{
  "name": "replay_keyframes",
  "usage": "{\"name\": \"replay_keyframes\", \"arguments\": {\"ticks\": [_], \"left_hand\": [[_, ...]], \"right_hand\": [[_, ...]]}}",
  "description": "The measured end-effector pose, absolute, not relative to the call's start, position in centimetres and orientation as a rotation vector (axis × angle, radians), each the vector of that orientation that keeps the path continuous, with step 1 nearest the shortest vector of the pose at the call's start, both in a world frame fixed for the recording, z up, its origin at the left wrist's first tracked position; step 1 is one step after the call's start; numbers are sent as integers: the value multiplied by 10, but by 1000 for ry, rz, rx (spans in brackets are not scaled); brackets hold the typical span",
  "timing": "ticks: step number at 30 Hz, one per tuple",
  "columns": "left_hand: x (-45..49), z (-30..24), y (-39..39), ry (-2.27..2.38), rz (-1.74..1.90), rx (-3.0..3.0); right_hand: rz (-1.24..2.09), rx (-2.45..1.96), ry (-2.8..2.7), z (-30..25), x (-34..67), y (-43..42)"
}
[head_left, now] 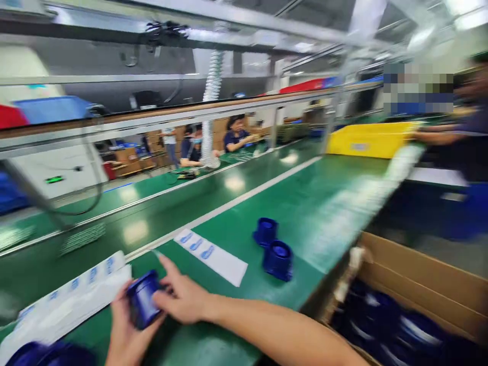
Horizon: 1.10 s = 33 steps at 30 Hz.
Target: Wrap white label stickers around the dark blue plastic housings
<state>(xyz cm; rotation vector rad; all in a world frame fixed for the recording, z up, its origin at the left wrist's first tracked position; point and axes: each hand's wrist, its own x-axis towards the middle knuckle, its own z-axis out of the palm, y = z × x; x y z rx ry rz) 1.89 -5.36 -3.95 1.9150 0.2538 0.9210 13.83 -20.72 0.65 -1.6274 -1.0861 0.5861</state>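
Observation:
A dark blue round plastic part (143, 302) sits between both my hands at the lower left, over the green table (236, 239). My left hand (124, 335) cups it from below with fingers curled round it. My right hand (183, 295) reaches across from the right and presses on its side, forefinger stretched out. Two more blue parts (266, 231) (279, 259) stand on the table to the right, apart from my hands. A white label strip (211, 255) with blue marks lies flat between them and my hands. The picture is smeared by motion.
A stack of white label sheets (72, 300) lies at the left. A cardboard box (415, 310) with several blue parts stands at the lower right. A yellow bin (371, 140) sits at the far right, beside another person's arm (438, 136). Other people sit at a far table.

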Motion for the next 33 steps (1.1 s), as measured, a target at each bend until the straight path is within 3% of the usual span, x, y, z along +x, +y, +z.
{"name": "replay_keyframes", "arguments": {"ticks": [3, 12, 22, 29, 33], "left_hand": [[6, -42, -44, 164, 903, 1913], [1, -36, -64, -307, 1068, 1904], [1, -58, -66, -351, 1045, 1718], [0, -32, -69, -515, 1001, 1974], [1, -26, -70, -442, 1053, 2007]], "right_hand": [[437, -1495, -985, -11, 155, -199], [555, -1341, -1091, -19, 159, -205], [431, -1211, -1299, -19, 146, -212], [245, -1292, -1159, -20, 137, -205], [353, -1383, -1105, -25, 126, -200]]}}
